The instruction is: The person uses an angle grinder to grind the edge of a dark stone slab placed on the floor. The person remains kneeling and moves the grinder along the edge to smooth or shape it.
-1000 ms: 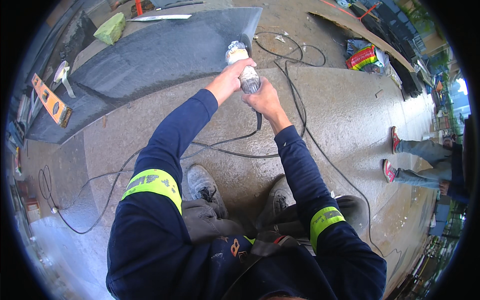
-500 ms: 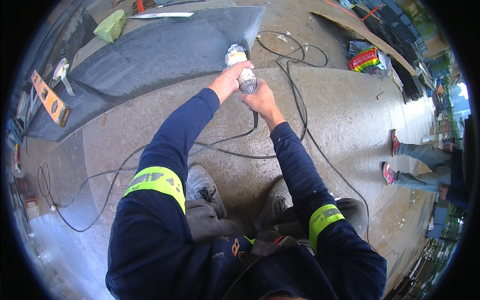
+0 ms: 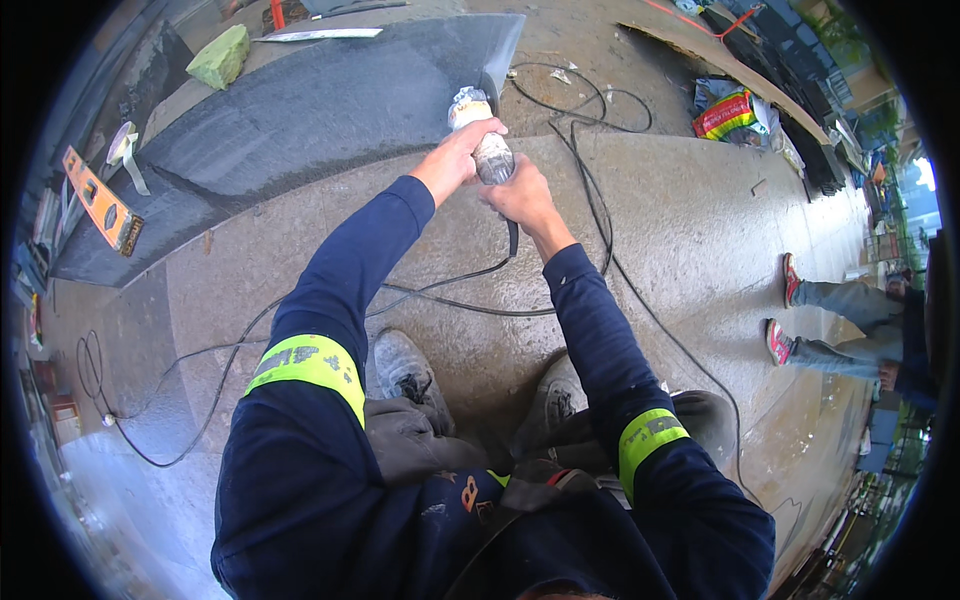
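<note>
An angle grinder (image 3: pixel 490 150), white with dust, is held in both hands at the right end of a dark grey stone slab (image 3: pixel 330 110). My left hand (image 3: pixel 455 158) wraps around the front of its body, near the head. Farther back, my right hand (image 3: pixel 525 195) grips the rear end, where a black cord (image 3: pixel 513 240) comes out. The grinder's head is against or just over the slab's near edge; its disc is hidden, so contact cannot be told.
An orange level (image 3: pixel 103 200), a tape roll (image 3: pixel 124 140) and a green block (image 3: pixel 220 57) lie at the slab's left. Cables (image 3: pixel 600 200) loop over the floor by my shoes (image 3: pixel 410 370). Another person's legs (image 3: pixel 840 325) show at right, below a red-yellow bag (image 3: pixel 725 115).
The grinder and both hands have barely moved, with a very slight shift to the left. My grip is the same.
</note>
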A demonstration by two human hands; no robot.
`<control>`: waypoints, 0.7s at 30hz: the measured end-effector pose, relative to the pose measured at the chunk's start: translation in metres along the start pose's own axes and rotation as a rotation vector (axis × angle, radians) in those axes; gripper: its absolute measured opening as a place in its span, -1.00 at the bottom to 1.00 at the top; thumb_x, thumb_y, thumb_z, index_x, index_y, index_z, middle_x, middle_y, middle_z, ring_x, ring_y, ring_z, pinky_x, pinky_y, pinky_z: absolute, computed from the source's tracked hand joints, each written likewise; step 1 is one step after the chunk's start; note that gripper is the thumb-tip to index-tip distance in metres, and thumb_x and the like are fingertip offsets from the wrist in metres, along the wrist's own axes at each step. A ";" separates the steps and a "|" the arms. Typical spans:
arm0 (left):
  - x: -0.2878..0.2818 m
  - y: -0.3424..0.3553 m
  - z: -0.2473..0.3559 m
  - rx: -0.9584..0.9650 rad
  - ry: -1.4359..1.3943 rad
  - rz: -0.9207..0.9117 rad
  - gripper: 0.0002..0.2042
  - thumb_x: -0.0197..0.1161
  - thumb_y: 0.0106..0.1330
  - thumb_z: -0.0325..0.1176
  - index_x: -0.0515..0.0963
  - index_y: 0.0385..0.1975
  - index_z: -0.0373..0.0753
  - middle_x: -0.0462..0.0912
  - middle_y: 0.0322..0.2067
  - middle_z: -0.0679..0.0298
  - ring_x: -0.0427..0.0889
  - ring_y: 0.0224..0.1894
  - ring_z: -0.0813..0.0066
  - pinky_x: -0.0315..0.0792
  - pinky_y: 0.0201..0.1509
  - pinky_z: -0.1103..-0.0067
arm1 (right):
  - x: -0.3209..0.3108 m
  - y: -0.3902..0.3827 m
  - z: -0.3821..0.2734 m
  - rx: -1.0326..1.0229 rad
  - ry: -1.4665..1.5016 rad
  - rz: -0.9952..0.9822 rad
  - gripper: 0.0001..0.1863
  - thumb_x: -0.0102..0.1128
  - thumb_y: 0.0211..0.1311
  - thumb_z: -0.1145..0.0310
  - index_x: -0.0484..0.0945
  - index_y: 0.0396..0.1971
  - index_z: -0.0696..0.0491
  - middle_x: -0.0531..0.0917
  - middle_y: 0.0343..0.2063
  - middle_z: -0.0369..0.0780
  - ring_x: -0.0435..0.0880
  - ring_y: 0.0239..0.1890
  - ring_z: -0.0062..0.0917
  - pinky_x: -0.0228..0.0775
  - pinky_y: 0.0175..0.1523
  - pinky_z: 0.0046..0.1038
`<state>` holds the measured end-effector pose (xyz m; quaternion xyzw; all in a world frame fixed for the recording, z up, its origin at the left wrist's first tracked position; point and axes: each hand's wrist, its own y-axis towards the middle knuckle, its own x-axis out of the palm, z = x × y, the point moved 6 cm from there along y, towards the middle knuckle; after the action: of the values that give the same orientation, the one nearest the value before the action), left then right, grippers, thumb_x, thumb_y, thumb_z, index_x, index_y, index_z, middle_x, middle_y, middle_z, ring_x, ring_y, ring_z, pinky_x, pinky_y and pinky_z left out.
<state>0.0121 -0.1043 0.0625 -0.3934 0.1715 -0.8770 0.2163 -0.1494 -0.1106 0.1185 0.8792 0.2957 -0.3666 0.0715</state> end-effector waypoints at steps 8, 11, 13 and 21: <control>0.013 -0.010 0.004 -0.001 -0.027 -0.036 -0.73 0.63 0.28 -0.43 0.64 -0.14 -0.09 0.72 -0.38 0.31 0.79 -0.41 0.26 0.75 -0.29 0.13 | -0.009 -0.006 -0.004 -0.033 0.058 0.012 -0.34 0.64 0.04 0.36 0.62 0.15 0.29 0.87 -0.25 -0.05 0.91 -0.27 -0.39 0.76 -0.15 -0.31; 0.016 -0.015 0.005 -0.016 0.001 -0.003 -0.73 0.63 0.28 -0.43 0.64 -0.13 -0.07 0.72 -0.38 0.33 0.79 -0.40 0.29 0.74 -0.30 0.15 | -0.010 -0.009 -0.005 -0.028 0.068 0.013 -0.34 0.63 0.03 0.36 0.62 0.15 0.29 0.86 -0.24 -0.05 0.91 -0.27 -0.39 0.76 -0.14 -0.31; 0.019 -0.019 0.007 -0.017 0.015 0.038 -0.72 0.63 0.29 -0.43 0.64 -0.12 -0.07 0.71 -0.38 0.34 0.78 -0.41 0.32 0.73 -0.31 0.17 | -0.011 -0.010 -0.006 -0.030 0.064 0.014 -0.34 0.63 0.03 0.36 0.63 0.16 0.29 0.86 -0.23 -0.06 0.90 -0.27 -0.38 0.76 -0.13 -0.30; 0.024 -0.029 0.010 0.009 0.018 0.040 -0.72 0.62 0.31 -0.44 0.63 -0.10 -0.09 0.71 -0.37 0.34 0.78 -0.41 0.36 0.74 -0.33 0.24 | -0.016 -0.016 -0.011 -0.020 0.051 0.017 -0.34 0.62 0.03 0.36 0.63 0.16 0.27 0.87 -0.21 -0.05 0.92 -0.22 -0.36 0.76 -0.09 -0.28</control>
<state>-0.0020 -0.0937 0.0969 -0.3811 0.1771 -0.8767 0.2342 -0.1610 -0.1012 0.1390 0.8900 0.2934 -0.3407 0.0758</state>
